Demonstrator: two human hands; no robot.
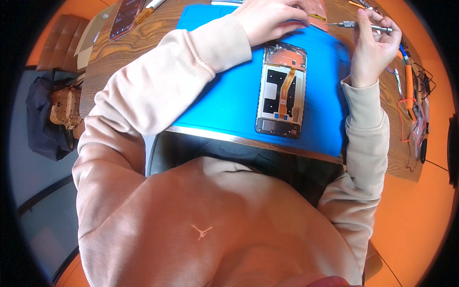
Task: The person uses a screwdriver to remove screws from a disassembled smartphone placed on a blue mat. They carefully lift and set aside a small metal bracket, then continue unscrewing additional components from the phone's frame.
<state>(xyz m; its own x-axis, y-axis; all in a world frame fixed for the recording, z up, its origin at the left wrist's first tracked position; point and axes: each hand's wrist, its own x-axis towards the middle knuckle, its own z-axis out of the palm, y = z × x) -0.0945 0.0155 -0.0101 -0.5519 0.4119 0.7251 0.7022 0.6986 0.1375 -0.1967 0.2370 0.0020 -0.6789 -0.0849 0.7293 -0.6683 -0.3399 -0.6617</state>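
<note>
An opened smartphone (pixel 282 91) lies on a blue work mat (pixel 215 105), its inner parts, an orange ribbon cable (pixel 287 93) and a coppery upper section showing. My left hand (pixel 272 21) reaches across the far part of the mat, just above the phone's top end. Its fingers are bent together near a reddish flat item (pixel 316 9); what they pinch, if anything, is hidden. Off to the right, my right hand (pixel 375 48) grips a slim metal screwdriver (pixel 356 25). The screwdriver's thin tip points left toward my left fingers, apart from the phone.
Another phone (pixel 126 18) rests at the far left of the wooden table (pixel 158 28), beside a brush-like tool (pixel 146 13). Along the right edge lie an orange-handled tool (pixel 409 86), cables and other hand tools. A bag (pixel 66 107) and dark cloth (pixel 43 117) sit left of the table.
</note>
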